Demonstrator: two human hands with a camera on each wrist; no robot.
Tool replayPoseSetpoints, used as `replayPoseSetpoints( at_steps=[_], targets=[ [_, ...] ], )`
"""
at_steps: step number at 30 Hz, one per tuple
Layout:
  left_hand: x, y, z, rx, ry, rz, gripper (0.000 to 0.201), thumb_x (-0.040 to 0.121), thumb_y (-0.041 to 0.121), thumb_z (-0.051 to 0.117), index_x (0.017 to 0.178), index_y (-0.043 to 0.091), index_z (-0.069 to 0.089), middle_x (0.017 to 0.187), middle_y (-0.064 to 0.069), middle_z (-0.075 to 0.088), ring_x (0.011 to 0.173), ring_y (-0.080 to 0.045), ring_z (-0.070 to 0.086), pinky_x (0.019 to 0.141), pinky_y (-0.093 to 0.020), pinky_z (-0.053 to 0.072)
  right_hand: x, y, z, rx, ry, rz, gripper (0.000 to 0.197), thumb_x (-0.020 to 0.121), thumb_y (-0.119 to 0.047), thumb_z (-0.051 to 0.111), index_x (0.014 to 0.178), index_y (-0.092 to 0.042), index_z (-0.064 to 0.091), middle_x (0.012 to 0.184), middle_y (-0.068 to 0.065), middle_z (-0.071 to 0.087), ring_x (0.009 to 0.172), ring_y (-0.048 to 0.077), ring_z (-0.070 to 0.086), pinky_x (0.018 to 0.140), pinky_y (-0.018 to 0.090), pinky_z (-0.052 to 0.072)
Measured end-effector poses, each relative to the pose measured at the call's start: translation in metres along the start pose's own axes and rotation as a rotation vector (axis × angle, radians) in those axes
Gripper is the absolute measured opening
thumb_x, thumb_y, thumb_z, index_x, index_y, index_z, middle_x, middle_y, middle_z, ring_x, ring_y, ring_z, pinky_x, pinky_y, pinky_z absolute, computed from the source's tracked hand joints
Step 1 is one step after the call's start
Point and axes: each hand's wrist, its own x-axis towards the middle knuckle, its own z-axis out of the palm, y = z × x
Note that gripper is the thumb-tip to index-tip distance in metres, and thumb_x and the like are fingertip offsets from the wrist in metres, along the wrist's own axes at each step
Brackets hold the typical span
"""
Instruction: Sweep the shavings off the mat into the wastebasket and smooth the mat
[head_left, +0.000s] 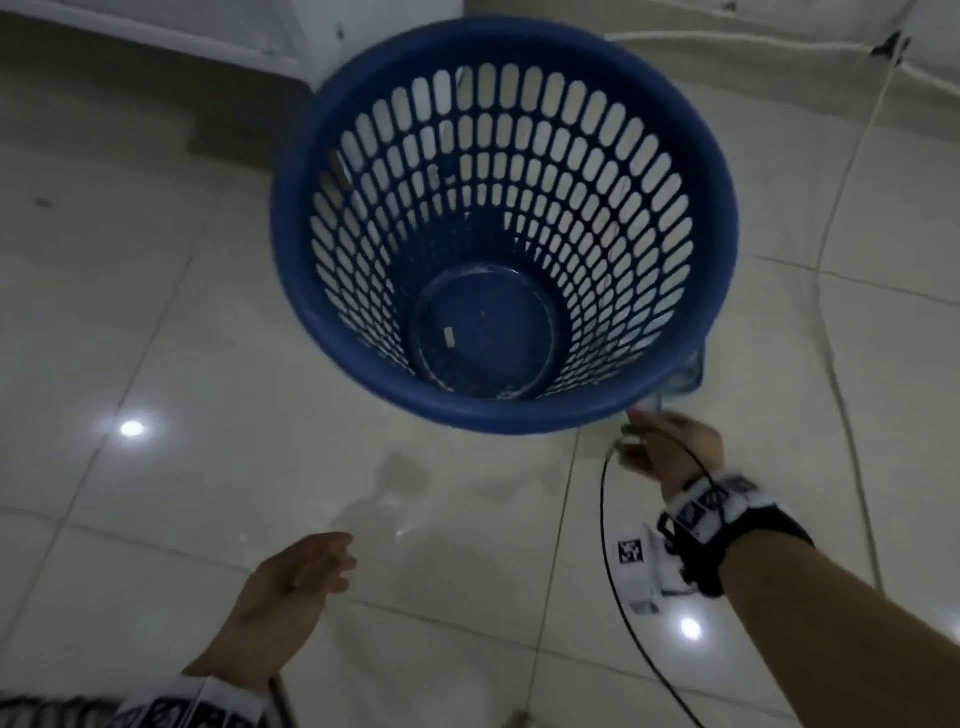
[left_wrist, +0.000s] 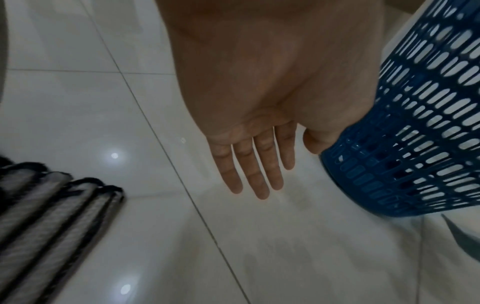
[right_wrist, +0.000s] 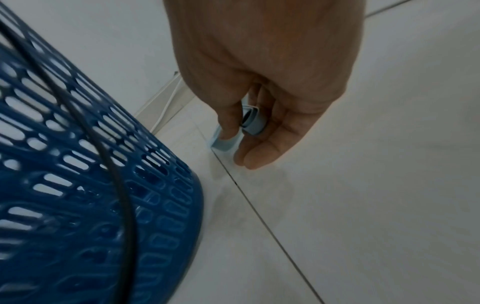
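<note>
The blue slotted wastebasket (head_left: 291, 234) stands on the tiled floor, seen from above; a small white scrap (head_left: 450, 336) lies on its bottom. My right hand (head_left: 660, 447) is at the basket's near right rim, fingers curled round a light blue plastic handle (right_wrist: 249, 121) that reaches down beside the wastebasket (right_wrist: 91, 185). What the handle belongs to is hidden. My left hand (head_left: 306, 566) hovers with straight fingers (left_wrist: 254, 164), empty, left of the basket's (left_wrist: 415, 144) base. A corner of the black-and-grey striped mat (left_wrist: 46, 205) lies at the lower left (head_left: 52, 714).
A black cable (head_left: 605, 519) hangs from my right wrist down past the basket. White cords (head_left: 841, 415) run over the floor on the right. White furniture (head_left: 208, 31) stands at the far left behind the basket.
</note>
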Motion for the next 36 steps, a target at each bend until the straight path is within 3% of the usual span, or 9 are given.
replayPoseSetpoints(
  at_steps=[4, 7, 10, 15, 18, 22, 25, 31, 36],
  targets=[
    [-0.063, 0.012, -0.016, 0.031, -0.056, 0.020, 0.021, 0.096, 0.004, 0.048, 0.097, 0.010, 0.068, 0.088, -0.014, 0.070, 0.075, -0.031, 0.063, 0.053, -0.010, 0.046, -0.107, 0.042, -0.052, -0.013, 0.038, 0.109, 0.023, 0.085, -0.012, 0.079, 0.101, 0.003, 0.072, 0.078, 0.014, 0.076, 0.058, 0.028, 0.067, 0.052, 0.028, 0.059],
    [-0.121, 0.031, -0.040, 0.167, -0.187, 0.129, 0.024, 0.094, 0.022, 0.054, 0.085, 0.041, 0.067, 0.087, 0.000, 0.074, 0.082, -0.020, 0.069, 0.072, -0.025, 0.052, -0.212, 0.048, -0.072, -0.002, 0.040, 0.169, 0.022, 0.090, -0.013, 0.073, 0.104, 0.004, 0.071, 0.075, 0.016, 0.076, 0.050, 0.026, 0.066, 0.048, 0.028, 0.057],
    [-0.186, 0.050, -0.089, 0.238, -0.278, 0.223, 0.035, 0.092, 0.028, 0.057, 0.081, 0.061, 0.064, 0.092, 0.009, 0.072, 0.084, -0.008, 0.067, 0.085, -0.025, 0.051, -0.326, 0.050, -0.072, 0.025, -0.011, 0.174, 0.025, 0.092, -0.020, 0.072, 0.103, 0.003, 0.070, 0.076, 0.017, 0.076, 0.053, 0.027, 0.061, 0.055, 0.030, 0.053],
    [-0.300, 0.072, -0.197, 0.192, -0.320, 0.342, 0.009, 0.090, 0.036, 0.060, 0.091, 0.042, 0.067, 0.103, 0.016, 0.069, 0.094, 0.006, 0.063, 0.092, -0.017, 0.046, -0.519, 0.050, -0.024, 0.134, -0.075, 0.071, 0.025, 0.098, -0.022, 0.064, 0.100, 0.003, 0.070, 0.076, 0.018, 0.076, 0.045, 0.023, 0.055, 0.047, 0.026, 0.045],
    [-0.361, 0.062, -0.256, 0.242, -0.338, 0.375, 0.020, 0.093, 0.040, 0.054, 0.099, 0.030, 0.070, 0.104, 0.013, 0.069, 0.095, 0.002, 0.063, 0.091, -0.016, 0.045, -0.631, 0.066, 0.019, 0.252, -0.181, 0.014, 0.027, 0.101, -0.022, 0.059, 0.100, 0.003, 0.069, 0.079, 0.019, 0.073, 0.049, 0.024, 0.055, 0.046, 0.029, 0.047],
    [-0.439, 0.045, -0.314, 0.125, -0.412, 0.321, 0.036, 0.097, 0.044, 0.044, 0.109, 0.023, 0.070, 0.104, 0.013, 0.071, 0.100, -0.005, 0.064, 0.093, -0.025, 0.047, -0.750, 0.095, 0.066, 0.338, -0.358, 0.010, 0.028, 0.101, -0.022, 0.059, 0.098, 0.000, 0.076, 0.093, 0.025, 0.074, 0.071, 0.032, 0.068, 0.069, 0.041, 0.057],
    [-0.477, 0.029, -0.340, -0.139, -0.418, 0.245, 0.030, 0.099, 0.033, 0.045, 0.111, 0.021, 0.069, 0.105, 0.003, 0.073, 0.099, -0.013, 0.068, 0.092, -0.031, 0.051, -0.805, 0.114, 0.076, 0.396, -0.471, 0.011, 0.029, 0.101, -0.020, 0.058, 0.109, 0.003, 0.074, 0.106, 0.027, 0.073, 0.098, 0.041, 0.071, 0.088, 0.045, 0.058],
    [-0.518, -0.033, -0.347, -0.295, -0.390, 0.255, 0.023, 0.096, 0.015, 0.052, 0.115, 0.016, 0.065, 0.111, -0.009, 0.071, 0.103, -0.028, 0.066, 0.090, -0.044, 0.053, -0.842, 0.161, 0.053, 0.146, -0.364, -0.107, 0.015, 0.091, -0.018, 0.072, 0.091, -0.005, 0.080, 0.089, 0.026, 0.074, 0.057, 0.021, 0.060, 0.053, 0.028, 0.050],
    [-0.558, -0.085, -0.323, -0.243, -0.398, 0.282, 0.027, 0.096, 0.018, 0.052, 0.122, 0.024, 0.060, 0.116, -0.001, 0.069, 0.105, -0.020, 0.067, 0.093, -0.043, 0.053, -0.856, 0.212, 0.011, 0.043, -0.415, -0.064, 0.018, 0.096, -0.001, 0.061, 0.104, -0.005, 0.077, 0.088, 0.023, 0.075, 0.058, 0.024, 0.056, 0.053, 0.030, 0.050]
  ],
)
